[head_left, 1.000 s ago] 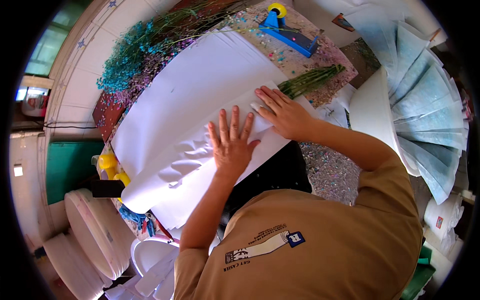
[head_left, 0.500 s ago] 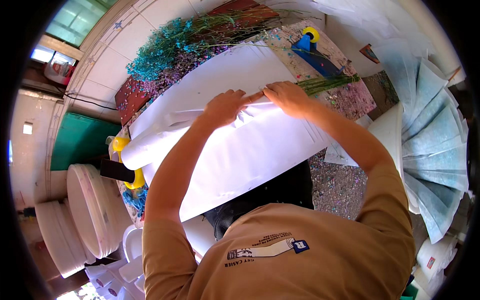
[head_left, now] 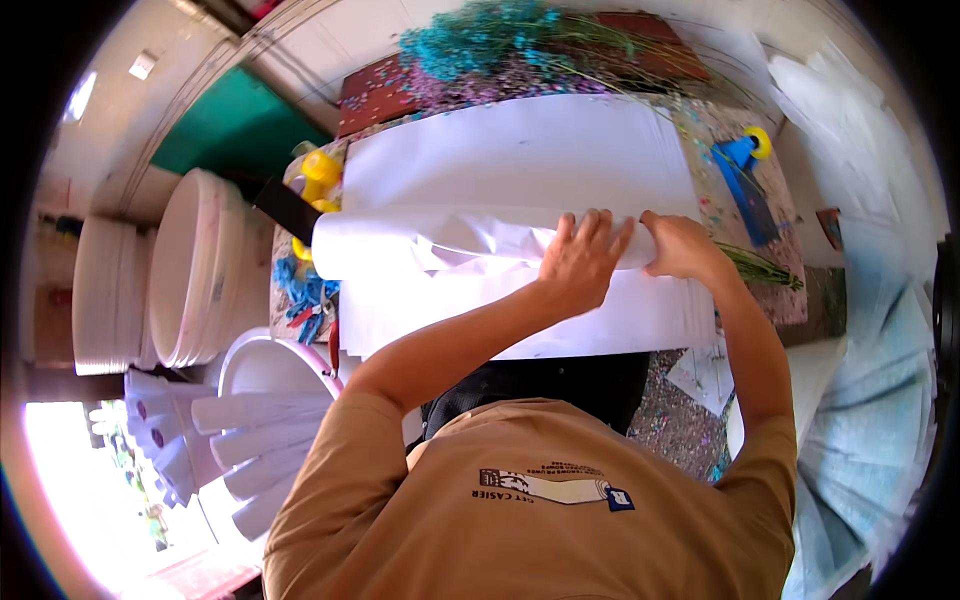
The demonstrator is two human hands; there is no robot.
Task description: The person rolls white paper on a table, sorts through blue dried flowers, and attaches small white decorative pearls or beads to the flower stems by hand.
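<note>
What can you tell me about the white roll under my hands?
The white roll looks like smooth paper, rounded at its left end and creased along its middle. It lies sideways across flat white sheets on the table. Your left hand rests over its right part, and your right hand holds its right end. What's inside is hidden.

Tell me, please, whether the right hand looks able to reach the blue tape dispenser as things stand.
Probably yes, if it lets go: the right hand holds the right end of the rolled white paper, but the blue tape dispenser stands nearby on the same table, with nothing tall visible between.
</note>
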